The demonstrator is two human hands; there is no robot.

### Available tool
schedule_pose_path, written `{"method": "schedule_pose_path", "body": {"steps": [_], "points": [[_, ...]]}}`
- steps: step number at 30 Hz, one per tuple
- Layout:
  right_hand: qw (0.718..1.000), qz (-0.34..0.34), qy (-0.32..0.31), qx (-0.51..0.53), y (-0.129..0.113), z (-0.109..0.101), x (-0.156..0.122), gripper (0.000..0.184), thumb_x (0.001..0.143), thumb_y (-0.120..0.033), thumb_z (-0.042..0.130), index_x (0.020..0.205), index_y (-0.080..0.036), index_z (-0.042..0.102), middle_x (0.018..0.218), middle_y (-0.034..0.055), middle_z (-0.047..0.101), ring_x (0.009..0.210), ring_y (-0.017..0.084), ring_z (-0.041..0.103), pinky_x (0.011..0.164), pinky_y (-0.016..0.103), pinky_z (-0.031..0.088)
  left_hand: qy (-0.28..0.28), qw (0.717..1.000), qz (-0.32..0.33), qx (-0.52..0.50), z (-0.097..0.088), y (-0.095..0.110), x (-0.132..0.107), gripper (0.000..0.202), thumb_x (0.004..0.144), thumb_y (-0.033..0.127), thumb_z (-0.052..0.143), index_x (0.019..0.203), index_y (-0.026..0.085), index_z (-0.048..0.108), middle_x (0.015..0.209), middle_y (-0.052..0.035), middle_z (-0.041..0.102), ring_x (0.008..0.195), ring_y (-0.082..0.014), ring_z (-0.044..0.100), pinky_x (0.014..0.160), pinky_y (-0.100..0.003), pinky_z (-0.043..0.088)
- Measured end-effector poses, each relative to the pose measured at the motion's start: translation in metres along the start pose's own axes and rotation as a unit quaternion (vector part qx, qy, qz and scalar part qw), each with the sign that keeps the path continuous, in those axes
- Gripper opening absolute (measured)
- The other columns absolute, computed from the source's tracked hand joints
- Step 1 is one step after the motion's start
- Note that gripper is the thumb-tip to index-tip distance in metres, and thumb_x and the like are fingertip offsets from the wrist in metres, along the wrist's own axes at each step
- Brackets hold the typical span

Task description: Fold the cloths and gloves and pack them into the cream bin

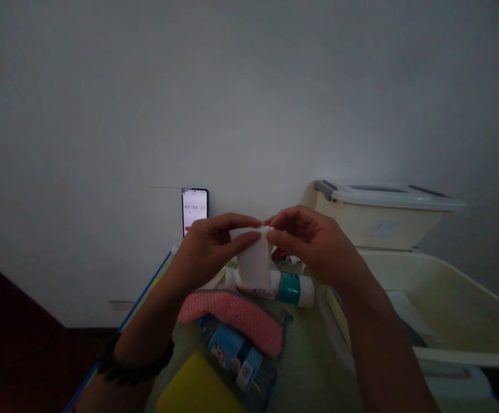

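Observation:
My left hand (215, 246) and my right hand (314, 244) meet in front of me, thumbs and fingertips pinching the top edge of a thin white sheet (253, 261). It hangs down from the pinch and looks like folded paper or tissue; which one I cannot tell. Behind its lower end lies a white tube with a teal band (290, 288). Below it, a pink cloth with a grey edge (236, 318) rests partly over a clear bottle with a blue label (236, 355). A yellow object (198, 387) sits at the near edge of view.
A phone showing a timer (195, 209) stands upright against the wall (249, 103). At right, an open cream bin (447, 269) holds things partly hidden by my right arm. Behind it is a lidded storage box (374, 221). The table cover (305, 355) is pale green.

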State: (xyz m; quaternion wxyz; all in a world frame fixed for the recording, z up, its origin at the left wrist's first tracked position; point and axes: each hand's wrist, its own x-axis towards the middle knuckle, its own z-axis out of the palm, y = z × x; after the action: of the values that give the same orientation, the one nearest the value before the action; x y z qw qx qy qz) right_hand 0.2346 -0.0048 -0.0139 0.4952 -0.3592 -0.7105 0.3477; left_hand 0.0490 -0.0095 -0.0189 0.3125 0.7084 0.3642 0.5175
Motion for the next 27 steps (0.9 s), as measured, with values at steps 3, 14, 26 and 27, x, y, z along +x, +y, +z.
{"method": "schedule_pose_path", "body": {"steps": [3, 14, 26, 27], "points": [[1.000, 0.013, -0.006, 0.007, -0.0012, 0.0019, -0.0001, 0.027, 0.068, -0.033, 0.074, 0.086, -0.019, 0.061, 0.078, 0.0014, 0.067, 0.066, 0.013, 0.062, 0.061, 0.027, 0.052, 0.002, 0.998, -0.010, -0.062, 0.0006, -0.0019, 0.0008, 0.022, 0.072, 0.024, 0.072, 0.091, 0.016, 0.066, 0.091, -0.0043, 0.073, 0.082, -0.0160, 0.067, 0.068, -0.022, 0.054], [0.991, 0.030, 0.082, 0.105, 0.0028, 0.0001, 0.0033, 0.024, 0.067, -0.031, 0.076, 0.081, -0.020, 0.060, 0.072, -0.0018, 0.065, 0.061, 0.011, 0.061, 0.057, 0.024, 0.053, -0.009, 0.978, -0.088, -0.191, 0.0024, -0.0022, 0.0022, 0.030, 0.072, 0.019, 0.072, 0.082, 0.019, 0.043, 0.069, 0.0054, 0.066, 0.067, -0.0103, 0.065, 0.064, -0.021, 0.052], [0.986, 0.025, 0.097, 0.131, 0.0047, 0.0019, 0.0040, 0.025, 0.067, -0.032, 0.076, 0.079, -0.020, 0.058, 0.067, -0.0058, 0.062, 0.054, 0.007, 0.054, 0.053, 0.020, 0.051, -0.008, 0.987, -0.094, -0.133, 0.0028, -0.0057, 0.0055, 0.023, 0.067, 0.025, 0.075, 0.074, 0.015, 0.055, 0.070, 0.0042, 0.063, 0.067, -0.0083, 0.061, 0.064, -0.018, 0.049], [0.986, 0.024, 0.097, 0.132, 0.0049, 0.0017, 0.0042, 0.024, 0.067, -0.031, 0.076, 0.079, -0.020, 0.058, 0.067, -0.0058, 0.062, 0.054, 0.007, 0.054, 0.054, 0.020, 0.051, -0.007, 0.987, -0.096, -0.131, 0.0028, -0.0062, 0.0056, 0.023, 0.068, 0.026, 0.074, 0.074, 0.015, 0.056, 0.071, 0.0038, 0.063, 0.067, -0.0090, 0.061, 0.065, -0.020, 0.050]]}}
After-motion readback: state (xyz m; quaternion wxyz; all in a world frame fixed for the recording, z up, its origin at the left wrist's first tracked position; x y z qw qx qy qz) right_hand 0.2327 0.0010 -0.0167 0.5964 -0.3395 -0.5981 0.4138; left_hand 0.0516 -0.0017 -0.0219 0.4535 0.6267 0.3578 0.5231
